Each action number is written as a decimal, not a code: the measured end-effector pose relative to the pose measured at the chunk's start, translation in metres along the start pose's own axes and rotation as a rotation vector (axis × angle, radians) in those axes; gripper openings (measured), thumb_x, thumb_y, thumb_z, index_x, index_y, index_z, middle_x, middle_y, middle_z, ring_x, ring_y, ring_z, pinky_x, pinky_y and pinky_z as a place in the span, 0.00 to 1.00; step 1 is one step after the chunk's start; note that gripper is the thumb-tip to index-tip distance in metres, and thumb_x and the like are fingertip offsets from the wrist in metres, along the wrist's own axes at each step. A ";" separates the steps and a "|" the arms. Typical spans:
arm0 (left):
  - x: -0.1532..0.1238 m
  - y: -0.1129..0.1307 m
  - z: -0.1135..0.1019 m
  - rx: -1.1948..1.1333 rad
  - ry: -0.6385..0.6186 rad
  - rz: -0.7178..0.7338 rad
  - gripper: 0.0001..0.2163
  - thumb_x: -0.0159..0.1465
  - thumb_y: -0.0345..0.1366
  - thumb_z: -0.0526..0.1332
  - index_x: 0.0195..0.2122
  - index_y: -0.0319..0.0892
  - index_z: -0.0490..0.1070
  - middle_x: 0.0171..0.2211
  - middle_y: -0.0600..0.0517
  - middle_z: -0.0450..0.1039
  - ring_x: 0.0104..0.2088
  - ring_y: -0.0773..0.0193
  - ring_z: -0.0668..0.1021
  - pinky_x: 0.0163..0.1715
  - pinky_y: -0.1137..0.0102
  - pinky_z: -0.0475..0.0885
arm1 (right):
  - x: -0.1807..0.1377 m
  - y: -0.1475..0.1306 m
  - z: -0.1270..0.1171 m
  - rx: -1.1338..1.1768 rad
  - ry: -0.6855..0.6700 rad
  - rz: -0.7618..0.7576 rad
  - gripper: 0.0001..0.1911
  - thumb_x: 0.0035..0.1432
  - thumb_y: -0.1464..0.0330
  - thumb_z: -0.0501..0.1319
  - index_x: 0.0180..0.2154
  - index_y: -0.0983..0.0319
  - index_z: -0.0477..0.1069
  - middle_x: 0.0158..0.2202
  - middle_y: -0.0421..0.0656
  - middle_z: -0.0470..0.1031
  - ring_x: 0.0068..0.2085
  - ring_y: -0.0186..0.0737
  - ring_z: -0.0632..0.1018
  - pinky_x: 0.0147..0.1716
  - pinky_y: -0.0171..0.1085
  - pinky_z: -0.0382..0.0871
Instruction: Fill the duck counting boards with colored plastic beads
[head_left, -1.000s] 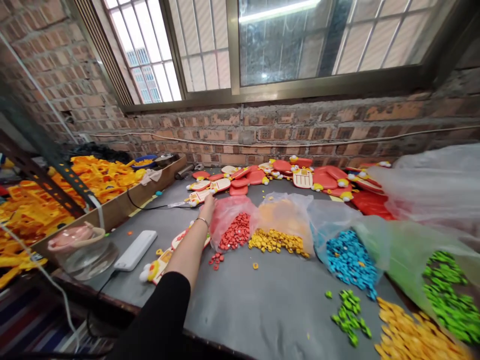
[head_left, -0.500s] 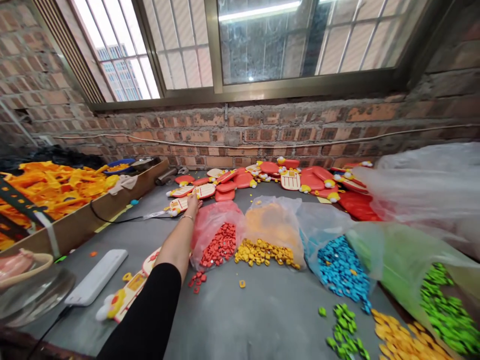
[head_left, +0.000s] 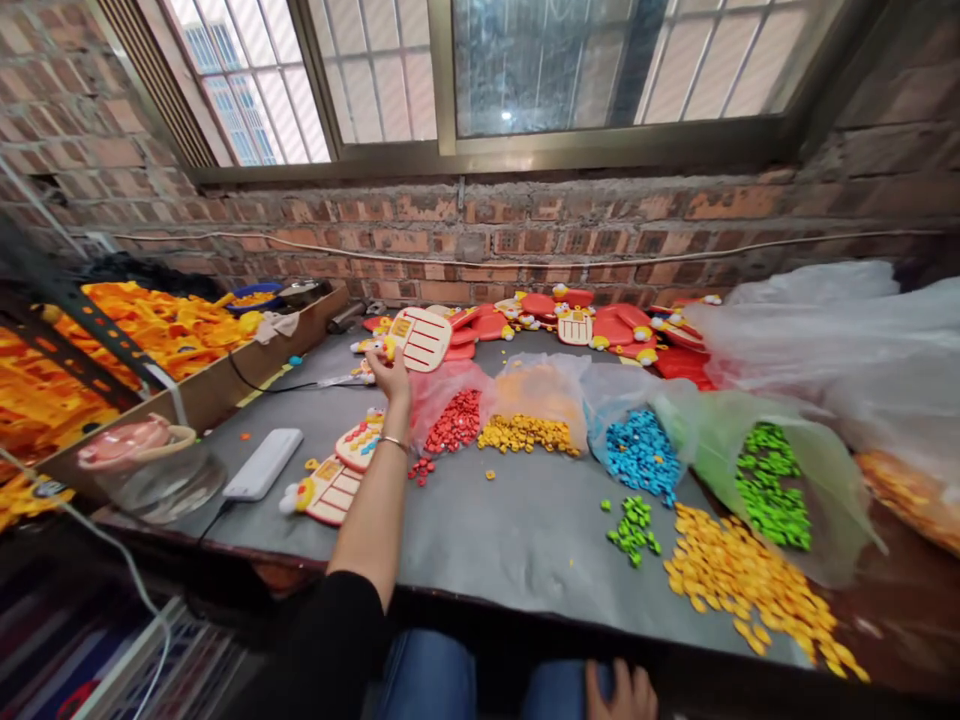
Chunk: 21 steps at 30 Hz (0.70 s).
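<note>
My left hand (head_left: 391,375) is closed on a cream toy board (head_left: 422,340) by its yellow-and-white duck-head end. The board is lifted and tilted, with red slots on its face. Near my left forearm lie two more boards: a slotted duck-head board (head_left: 330,490) and a board with coloured pieces (head_left: 360,440) on it, partly hidden by the arm. My right hand (head_left: 621,692) rests at the bottom edge by my knee, fingers apart, with nothing visible in it.
Open bags hold red pieces (head_left: 454,422), yellow pieces (head_left: 525,433), blue pieces (head_left: 641,455) and green pieces (head_left: 772,490). Loose orange pieces (head_left: 739,565) spread at the right front. Red boards (head_left: 619,328) pile along the wall. A white power bank (head_left: 264,463) lies left.
My left hand has picked up a toy board from the pile and raised it toward me. The view has tilted down, and my right hand has come into sight.
</note>
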<state>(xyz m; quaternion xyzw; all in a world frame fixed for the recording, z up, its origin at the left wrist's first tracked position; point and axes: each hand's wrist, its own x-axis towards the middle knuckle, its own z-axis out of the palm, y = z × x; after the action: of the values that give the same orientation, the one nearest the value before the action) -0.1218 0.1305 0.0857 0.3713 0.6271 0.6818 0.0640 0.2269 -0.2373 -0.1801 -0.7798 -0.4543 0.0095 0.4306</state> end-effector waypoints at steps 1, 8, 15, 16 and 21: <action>-0.019 0.004 -0.008 -0.017 -0.046 0.021 0.16 0.67 0.41 0.59 0.53 0.40 0.66 0.51 0.46 0.69 0.47 0.58 0.75 0.45 0.57 0.74 | -0.001 0.001 -0.001 -0.023 0.065 -0.022 0.26 0.53 0.46 0.52 0.33 0.59 0.76 0.37 0.54 0.73 0.39 0.61 0.76 0.31 0.55 0.71; -0.184 0.007 -0.092 -0.028 -0.613 0.149 0.07 0.61 0.39 0.63 0.37 0.43 0.68 0.32 0.55 0.70 0.29 0.67 0.73 0.29 0.72 0.71 | 0.021 -0.025 -0.052 0.142 0.267 -0.310 0.29 0.52 0.52 0.58 0.57 0.32 0.62 0.42 0.48 0.71 0.41 0.60 0.78 0.35 0.60 0.72; -0.225 -0.005 -0.134 0.185 -0.982 0.199 0.10 0.57 0.39 0.64 0.39 0.46 0.67 0.34 0.54 0.69 0.35 0.62 0.74 0.36 0.68 0.70 | 0.122 -0.145 -0.056 0.321 -0.232 -0.502 0.16 0.60 0.63 0.54 0.49 0.43 0.71 0.46 0.52 0.72 0.50 0.56 0.73 0.49 0.59 0.65; -0.222 -0.006 -0.135 0.217 -1.001 0.200 0.12 0.57 0.40 0.63 0.41 0.45 0.68 0.36 0.53 0.69 0.36 0.60 0.74 0.37 0.67 0.70 | 0.137 -0.170 -0.043 0.332 -0.318 -0.549 0.15 0.61 0.65 0.53 0.46 0.45 0.72 0.45 0.50 0.72 0.49 0.53 0.74 0.50 0.55 0.65; -0.222 -0.010 -0.141 0.361 -1.012 0.221 0.24 0.57 0.44 0.64 0.53 0.44 0.66 0.51 0.42 0.68 0.51 0.46 0.70 0.51 0.52 0.64 | 0.191 -0.270 0.052 0.217 -0.653 -0.844 0.11 0.60 0.74 0.54 0.40 0.62 0.74 0.40 0.51 0.74 0.43 0.47 0.74 0.44 0.43 0.67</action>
<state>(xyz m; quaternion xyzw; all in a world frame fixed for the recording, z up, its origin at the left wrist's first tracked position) -0.0491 -0.1041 -0.0087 0.7217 0.5823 0.3020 0.2209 0.1288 -0.0077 0.0424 -0.4371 -0.8345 0.1245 0.3115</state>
